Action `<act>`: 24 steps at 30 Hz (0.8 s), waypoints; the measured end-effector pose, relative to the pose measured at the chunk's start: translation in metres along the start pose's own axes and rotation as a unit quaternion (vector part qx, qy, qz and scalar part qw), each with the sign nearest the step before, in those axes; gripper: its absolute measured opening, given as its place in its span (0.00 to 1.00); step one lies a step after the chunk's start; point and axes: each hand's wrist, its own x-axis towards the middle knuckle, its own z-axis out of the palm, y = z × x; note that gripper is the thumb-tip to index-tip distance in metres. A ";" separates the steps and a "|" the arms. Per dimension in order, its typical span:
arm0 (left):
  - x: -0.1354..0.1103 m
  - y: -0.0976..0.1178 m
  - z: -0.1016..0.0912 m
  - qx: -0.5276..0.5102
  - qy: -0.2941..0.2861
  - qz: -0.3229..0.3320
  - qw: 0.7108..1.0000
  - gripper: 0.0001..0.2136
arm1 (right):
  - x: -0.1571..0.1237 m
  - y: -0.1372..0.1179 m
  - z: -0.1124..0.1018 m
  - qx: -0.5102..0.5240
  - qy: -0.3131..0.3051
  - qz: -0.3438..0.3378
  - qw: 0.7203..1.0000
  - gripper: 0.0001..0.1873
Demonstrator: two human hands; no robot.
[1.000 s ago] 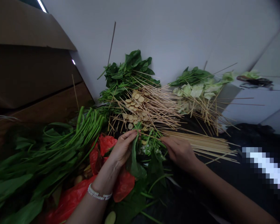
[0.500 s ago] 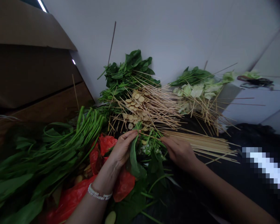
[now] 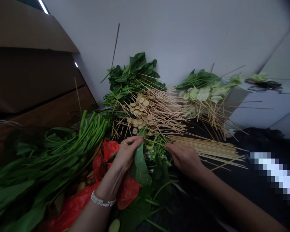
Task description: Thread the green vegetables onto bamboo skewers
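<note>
A long green leaf (image 3: 141,164) hangs from the pinched fingers of my left hand (image 3: 128,150), which wears a pale beaded bracelet (image 3: 102,199) at the wrist. My right hand (image 3: 185,158) is closed on the right end of a thin wooden skewer (image 3: 156,141). The skewer runs across to the leaf at my left fingertips; whether it pierces the leaf I cannot make out. Below and between my hands lie cut green stems (image 3: 157,149) and loose leaves (image 3: 137,206). Just beyond are skewered potato slices (image 3: 140,108), their sticks pointing right.
Bare skewers (image 3: 207,148) lie in a bundle by my right hand. Leafy greens (image 3: 16,180) and a red plastic bag (image 3: 77,203) fill the left side. Skewered greens (image 3: 135,72) and cabbage pieces (image 3: 204,93) stand against the white wall (image 3: 178,35). A cardboard box (image 3: 26,25) is at upper left.
My right hand has shifted slightly left. The leaf in my left hand has turned, showing more of its broad face. The piles around are unchanged.
</note>
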 end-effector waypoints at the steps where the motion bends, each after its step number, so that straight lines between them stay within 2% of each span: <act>1: 0.000 0.000 0.000 0.005 -0.001 0.004 1.000 0.14 | 0.000 0.000 0.001 0.000 0.000 0.001 1.000 0.14; 6: -0.001 -0.001 0.000 0.015 -0.017 -0.001 1.000 0.14 | -0.001 0.000 0.003 0.011 0.005 -0.002 1.000 0.13; 16: -0.002 -0.002 -0.001 0.050 -0.025 -0.001 0.998 0.12 | -0.002 -0.003 0.008 0.098 0.012 0.026 0.995 0.13; 24: -0.005 -0.003 0.004 0.031 -0.047 -0.038 0.998 0.15 | -0.001 -0.005 0.010 0.119 0.023 0.026 0.992 0.12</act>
